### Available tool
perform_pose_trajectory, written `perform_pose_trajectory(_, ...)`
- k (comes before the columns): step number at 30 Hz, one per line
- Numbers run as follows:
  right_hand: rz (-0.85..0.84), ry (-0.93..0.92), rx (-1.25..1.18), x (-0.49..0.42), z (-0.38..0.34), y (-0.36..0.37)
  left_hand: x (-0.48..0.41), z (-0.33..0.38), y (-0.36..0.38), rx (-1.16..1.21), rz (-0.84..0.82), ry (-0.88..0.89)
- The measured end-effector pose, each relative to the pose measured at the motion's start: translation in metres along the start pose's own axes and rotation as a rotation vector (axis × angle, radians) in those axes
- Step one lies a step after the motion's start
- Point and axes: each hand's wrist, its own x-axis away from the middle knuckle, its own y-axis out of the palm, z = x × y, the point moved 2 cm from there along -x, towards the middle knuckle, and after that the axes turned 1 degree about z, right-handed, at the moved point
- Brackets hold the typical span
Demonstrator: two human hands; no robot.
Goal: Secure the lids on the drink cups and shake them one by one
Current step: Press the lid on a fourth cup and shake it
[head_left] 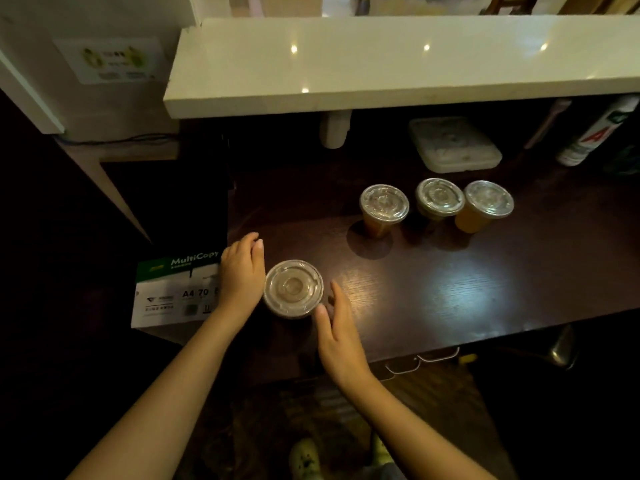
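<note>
A lidded drink cup with a clear plastic lid stands near the front left of the dark wooden table. My left hand is just left of it, fingers apart, at or near its side. My right hand is just right of it, fingers extended, holding nothing. Three more lidded cups stand farther back: a brown one, a middle one and an orange one.
A white counter ledge overhangs the back of the table. Under it lie a white lidded box and a spray can. A box of A4 copy paper sits left of the table.
</note>
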Motion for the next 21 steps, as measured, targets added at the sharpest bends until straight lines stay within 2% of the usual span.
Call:
perform_pose_trajectory(3,0.017,-0.105,0.151,-0.032,-0.02,-0.01,0.034,0.005,0.005,0.077,0.013,0.0)
perform_pose_trajectory(6,-0.169,-0.278,0.321,-0.064,-0.029,-0.002,0.063,0.013,0.023,0.089,-0.043,0.048)
perform_pose_trajectory(8,-0.227,-0.32,0.304,-0.073,-0.024,0.002,0.068,0.013,0.028,0.114,-0.026,0.009)
perform_pose_trajectory(10,-0.202,-0.35,0.25,-0.076,-0.022,0.002,0.066,0.014,0.027,0.117,-0.014,-0.017)
perform_pose_trajectory(16,-0.165,-0.32,0.228,-0.072,-0.024,0.002,0.065,0.016,0.022,0.122,-0.086,-0.006)
perform_pose_trajectory(21,-0.11,-0.228,0.226,-0.051,-0.02,0.006,0.034,0.006,0.02,0.212,-0.188,-0.044)
